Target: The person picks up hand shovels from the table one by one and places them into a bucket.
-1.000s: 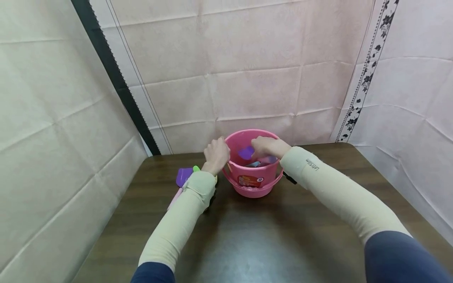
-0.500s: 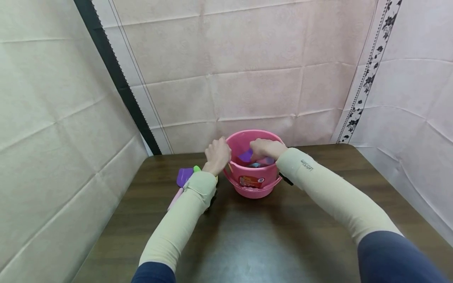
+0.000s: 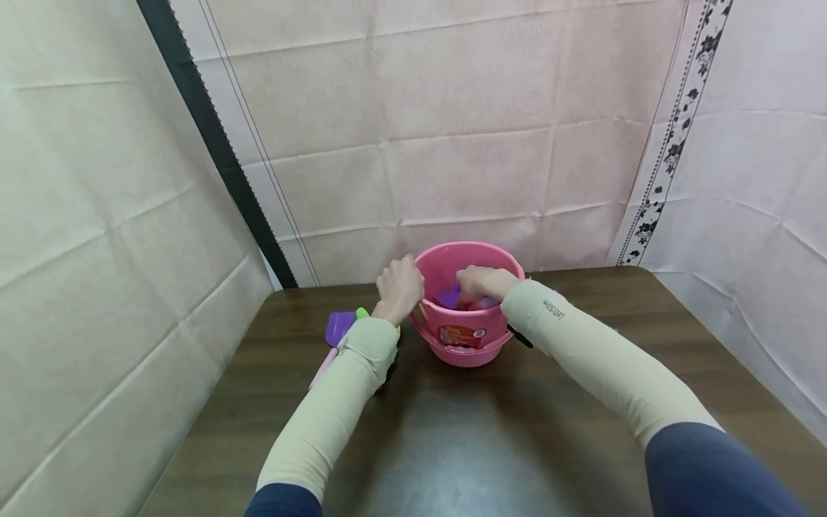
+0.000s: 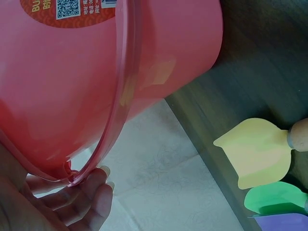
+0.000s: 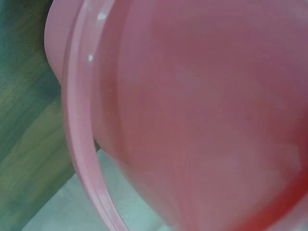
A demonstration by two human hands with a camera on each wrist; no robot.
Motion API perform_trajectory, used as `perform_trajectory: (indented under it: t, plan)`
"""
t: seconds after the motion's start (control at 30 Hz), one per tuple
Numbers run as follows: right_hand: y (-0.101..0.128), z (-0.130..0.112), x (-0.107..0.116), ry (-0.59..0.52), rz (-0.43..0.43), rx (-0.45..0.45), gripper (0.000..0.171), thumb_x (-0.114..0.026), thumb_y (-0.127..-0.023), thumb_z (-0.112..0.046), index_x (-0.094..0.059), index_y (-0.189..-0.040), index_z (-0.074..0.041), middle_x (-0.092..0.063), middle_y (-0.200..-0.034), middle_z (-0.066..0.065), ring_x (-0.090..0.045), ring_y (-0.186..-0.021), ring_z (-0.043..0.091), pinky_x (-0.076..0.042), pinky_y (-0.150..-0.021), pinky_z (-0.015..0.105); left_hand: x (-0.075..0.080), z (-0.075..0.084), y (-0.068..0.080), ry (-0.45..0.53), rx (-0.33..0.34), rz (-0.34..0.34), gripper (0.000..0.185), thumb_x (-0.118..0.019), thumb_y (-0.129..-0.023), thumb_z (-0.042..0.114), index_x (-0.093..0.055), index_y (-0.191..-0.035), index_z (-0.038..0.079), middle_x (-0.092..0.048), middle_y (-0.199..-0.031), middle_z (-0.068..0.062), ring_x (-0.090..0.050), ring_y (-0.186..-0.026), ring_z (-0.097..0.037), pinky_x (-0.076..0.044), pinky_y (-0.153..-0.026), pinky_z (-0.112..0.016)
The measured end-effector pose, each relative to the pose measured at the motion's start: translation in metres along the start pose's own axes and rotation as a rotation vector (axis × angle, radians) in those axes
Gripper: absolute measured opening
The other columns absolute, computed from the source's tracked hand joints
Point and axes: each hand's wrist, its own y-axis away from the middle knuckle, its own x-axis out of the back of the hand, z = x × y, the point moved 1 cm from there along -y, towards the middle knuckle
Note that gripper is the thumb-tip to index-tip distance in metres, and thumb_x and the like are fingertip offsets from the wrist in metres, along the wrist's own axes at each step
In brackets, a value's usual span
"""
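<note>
The left hand (image 3: 400,287), fingers pinching the pink bucket (image 3: 468,320) at nine o'clock, should steady it while the right hand (image 3: 486,283) reaches inside, its finger state impossible to tell.

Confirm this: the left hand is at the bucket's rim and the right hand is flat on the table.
Not quite: the head view shows the right hand inside the bucket, not on the table. The left hand is as you say.

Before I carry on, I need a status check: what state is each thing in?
Pink bucket: upright on the table, purple item inside
Bucket handle: lowered
Purple shovel: lying down
Green shovel: lying down
Yellow shovel: lying down
Left hand: gripping the bucket
Right hand: inside the bucket, grip unclear
</note>
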Motion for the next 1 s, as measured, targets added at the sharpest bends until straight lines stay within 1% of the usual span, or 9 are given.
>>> perform_trajectory:
  t: [0.17, 0.3, 0.5, 0.6, 0.7, 0.8, 0.9, 0.97, 1.0]
  plan:
    - [-0.001, 0.001, -0.006, -0.026, -0.012, -0.023, 0.025, -0.067, -0.085, -0.023, -0.058, -0.104, -0.011, -0.062, -0.092, 0.007, -0.062, -0.08, 0.021, -0.052, -0.068, 0.032, -0.002, -0.001, 0.0, -0.004, 0.016, 0.003, 0.012, -0.053, -0.094, 0.019, -0.06, -0.095, 0.01, -0.067, -0.086, -0.009, -0.068, -0.08, -0.03, -0.053, -0.066, -0.043]
    - [-0.004, 0.003, -0.011, 0.004, -0.01, -0.026, 0.021, -0.065, -0.085, -0.024, -0.06, -0.102, -0.013, -0.063, -0.09, 0.006, -0.061, -0.08, 0.021, -0.052, -0.071, 0.035, -0.002, 0.0, -0.001, 0.011, 0.026, -0.006, 0.012, -0.053, -0.094, 0.018, -0.061, -0.096, 0.01, -0.067, -0.085, -0.009, -0.068, -0.078, -0.029, -0.053, -0.064, -0.042]
    - [-0.009, 0.005, -0.014, -0.01, 0.0, -0.025, 0.016, -0.065, -0.085, -0.022, -0.06, -0.097, -0.013, -0.063, -0.084, 0.006, -0.06, -0.073, 0.021, -0.052, -0.066, 0.033, -0.002, 0.001, -0.001, 0.009, 0.038, -0.007, 0.012, -0.053, -0.094, 0.019, -0.061, -0.097, 0.011, -0.067, -0.085, -0.008, -0.068, -0.079, -0.029, -0.053, -0.065, -0.042]
    - [-0.009, 0.004, -0.012, 0.018, 0.041, -0.007, 0.013, -0.064, -0.085, -0.021, -0.06, -0.094, -0.012, -0.062, -0.081, 0.005, -0.06, -0.071, 0.02, -0.051, -0.064, 0.032, -0.002, 0.001, -0.002, 0.006, 0.034, -0.006, 0.013, -0.052, -0.095, 0.02, -0.06, -0.098, 0.011, -0.067, -0.087, -0.009, -0.069, -0.081, -0.029, -0.054, -0.067, -0.043]
    - [-0.008, 0.005, -0.007, 0.051, 0.14, 0.034, 0.012, -0.063, -0.087, -0.023, -0.059, -0.088, -0.011, -0.059, -0.077, 0.004, -0.058, -0.068, 0.018, -0.048, -0.062, 0.03, -0.002, 0.001, -0.002, 0.003, 0.028, -0.011, 0.014, -0.052, -0.095, 0.021, -0.06, -0.1, 0.011, -0.068, -0.088, -0.009, -0.069, -0.082, -0.029, -0.054, -0.067, -0.043]
    - [-0.004, 0.008, 0.002, 0.053, 0.289, 0.091, 0.017, -0.061, -0.089, -0.022, -0.055, -0.078, -0.011, -0.052, -0.068, 0.001, -0.053, -0.06, 0.016, -0.044, -0.058, 0.027, -0.002, 0.0, -0.003, 0.002, 0.032, -0.021, 0.013, -0.053, -0.095, 0.02, -0.06, -0.1, 0.011, -0.067, -0.087, -0.008, -0.069, -0.081, -0.028, -0.054, -0.067, -0.043]
    - [0.002, 0.015, 0.013, 0.051, 0.496, 0.145, 0.023, -0.059, -0.088, -0.018, -0.051, -0.067, -0.011, -0.048, -0.06, 0.001, -0.047, -0.054, 0.016, -0.04, -0.053, 0.029, -0.002, -0.001, -0.003, 0.002, 0.04, -0.025, 0.013, -0.053, -0.094, 0.02, -0.061, -0.1, 0.01, -0.067, -0.087, -0.008, -0.069, -0.08, -0.028, -0.054, -0.068, -0.043]
    - [0.004, 0.024, 0.018, 0.091, 0.65, 0.157, 0.022, -0.058, -0.086, -0.016, -0.053, -0.065, -0.008, -0.051, -0.062, 0.005, -0.05, -0.061, 0.021, -0.042, -0.057, 0.033, -0.001, -0.001, -0.002, 0.008, 0.039, -0.024, 0.015, -0.051, -0.096, 0.021, -0.061, -0.1, 0.01, -0.068, -0.088, -0.009, -0.069, -0.082, -0.029, -0.054, -0.069, -0.044]
    - [0.005, 0.029, 0.019, 0.112, 0.715, 0.148, 0.019, -0.057, -0.085, -0.016, -0.057, -0.069, -0.006, -0.055, -0.068, 0.008, -0.052, -0.069, 0.025, -0.043, -0.062, 0.037, -0.001, -0.001, -0.002, 0.016, 0.034, -0.023, 0.017, -0.05, -0.097, 0.022, -0.061, -0.099, 0.01, -0.068, -0.089, -0.01, -0.068, -0.083, -0.03, -0.054, -0.071, -0.045]
